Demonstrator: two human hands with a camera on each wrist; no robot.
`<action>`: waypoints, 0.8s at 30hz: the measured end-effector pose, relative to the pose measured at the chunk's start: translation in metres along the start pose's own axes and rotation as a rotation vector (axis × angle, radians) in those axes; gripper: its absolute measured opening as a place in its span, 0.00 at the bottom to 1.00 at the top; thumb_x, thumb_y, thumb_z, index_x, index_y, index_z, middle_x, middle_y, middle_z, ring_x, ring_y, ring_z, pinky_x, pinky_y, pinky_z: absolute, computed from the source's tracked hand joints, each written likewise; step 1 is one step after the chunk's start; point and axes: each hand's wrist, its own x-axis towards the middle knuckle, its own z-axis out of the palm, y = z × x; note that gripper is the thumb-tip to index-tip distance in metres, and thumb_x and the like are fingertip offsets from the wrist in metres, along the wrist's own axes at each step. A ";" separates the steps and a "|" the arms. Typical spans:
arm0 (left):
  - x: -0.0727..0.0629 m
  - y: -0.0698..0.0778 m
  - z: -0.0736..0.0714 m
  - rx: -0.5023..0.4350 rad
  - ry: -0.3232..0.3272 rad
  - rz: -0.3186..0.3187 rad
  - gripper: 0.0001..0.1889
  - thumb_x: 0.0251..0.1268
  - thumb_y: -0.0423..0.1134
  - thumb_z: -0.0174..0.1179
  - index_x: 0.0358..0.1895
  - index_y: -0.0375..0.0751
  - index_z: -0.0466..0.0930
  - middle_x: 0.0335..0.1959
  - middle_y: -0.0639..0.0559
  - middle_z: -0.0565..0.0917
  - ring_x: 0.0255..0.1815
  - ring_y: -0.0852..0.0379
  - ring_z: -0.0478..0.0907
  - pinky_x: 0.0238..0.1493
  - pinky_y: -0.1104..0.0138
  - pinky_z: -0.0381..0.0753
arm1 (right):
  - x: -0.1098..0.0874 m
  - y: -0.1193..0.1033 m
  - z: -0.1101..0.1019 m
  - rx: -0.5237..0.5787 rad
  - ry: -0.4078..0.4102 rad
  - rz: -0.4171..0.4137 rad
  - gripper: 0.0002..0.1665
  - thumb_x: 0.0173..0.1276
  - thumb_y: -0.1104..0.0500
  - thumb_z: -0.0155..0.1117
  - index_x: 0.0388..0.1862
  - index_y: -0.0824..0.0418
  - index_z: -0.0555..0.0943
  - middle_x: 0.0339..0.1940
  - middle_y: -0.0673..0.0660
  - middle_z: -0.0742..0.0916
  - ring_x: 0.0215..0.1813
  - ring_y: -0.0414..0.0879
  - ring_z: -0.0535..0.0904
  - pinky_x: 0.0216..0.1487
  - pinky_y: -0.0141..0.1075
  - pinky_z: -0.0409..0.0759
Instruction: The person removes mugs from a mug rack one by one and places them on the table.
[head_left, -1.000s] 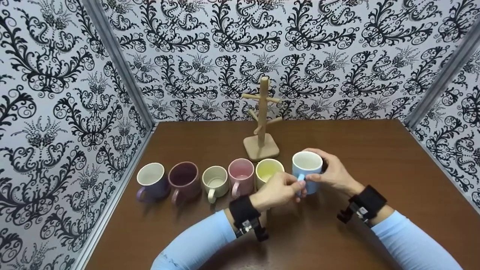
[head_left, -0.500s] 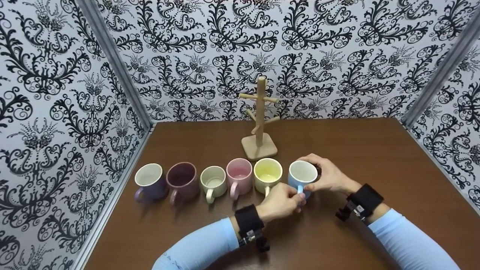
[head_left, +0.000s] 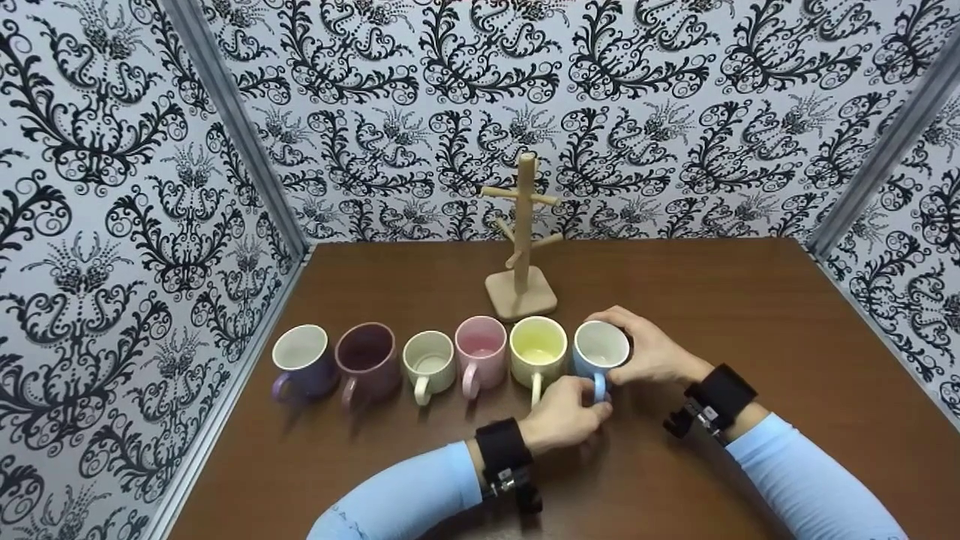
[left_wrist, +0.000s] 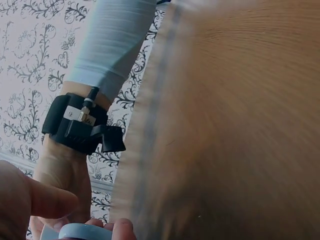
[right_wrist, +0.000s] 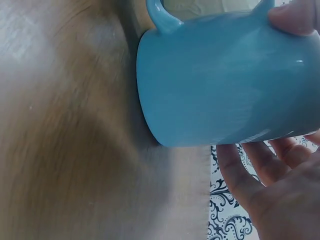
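Note:
A light blue mug (head_left: 602, 345) stands upright on the table at the right end of a row of mugs. My right hand (head_left: 651, 351) holds its right side, the thumb at the front near the handle and the fingers around the back. In the right wrist view the mug's blue wall (right_wrist: 230, 80) shows between that thumb and the fingers. My left hand (head_left: 564, 414) is just left of and below the handle, thumb and forefinger spread around it without a visible pinch. The left wrist view shows a thumb (left_wrist: 52, 200) apart from the handle (left_wrist: 85, 231).
To the left stand a yellow mug (head_left: 538, 349), a pink mug (head_left: 481, 352), a pale green mug (head_left: 430, 364), a maroon mug (head_left: 369, 364) and a purple mug (head_left: 304, 364). Behind them is a wooden mug tree (head_left: 523, 225) with bare pegs. Patterned walls (head_left: 480, 97) border the table.
The blue mug has come down and left, closer to the yellow mug, with its handle turned toward the front. My left hand has moved slightly down and its fingers have loosened from the handle.

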 end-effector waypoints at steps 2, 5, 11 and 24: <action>0.000 -0.001 0.002 -0.015 0.005 0.005 0.08 0.75 0.36 0.66 0.33 0.42 0.85 0.19 0.65 0.75 0.22 0.70 0.74 0.32 0.75 0.74 | 0.001 0.001 0.000 0.002 -0.002 0.000 0.52 0.40 0.56 0.88 0.71 0.62 0.83 0.59 0.62 0.89 0.59 0.45 0.84 0.64 0.30 0.79; -0.001 -0.001 0.003 -0.061 0.006 0.001 0.06 0.75 0.34 0.65 0.36 0.41 0.86 0.21 0.64 0.76 0.21 0.69 0.76 0.31 0.75 0.76 | 0.001 0.002 -0.001 0.001 -0.005 0.010 0.53 0.40 0.55 0.89 0.71 0.62 0.83 0.59 0.62 0.89 0.59 0.42 0.84 0.64 0.30 0.79; 0.000 -0.004 0.005 -0.040 0.026 0.022 0.04 0.73 0.36 0.67 0.42 0.38 0.86 0.26 0.62 0.78 0.26 0.68 0.76 0.36 0.74 0.78 | 0.001 0.002 -0.002 -0.001 0.000 0.060 0.51 0.43 0.60 0.86 0.72 0.63 0.82 0.60 0.68 0.89 0.59 0.53 0.85 0.65 0.37 0.81; -0.026 0.008 -0.063 0.246 -0.133 0.216 0.23 0.76 0.44 0.70 0.67 0.35 0.86 0.58 0.43 0.92 0.55 0.62 0.85 0.60 0.72 0.83 | -0.004 -0.032 -0.031 0.035 -0.082 0.174 0.54 0.63 0.61 0.86 0.84 0.69 0.70 0.72 0.73 0.85 0.67 0.54 0.88 0.65 0.42 0.91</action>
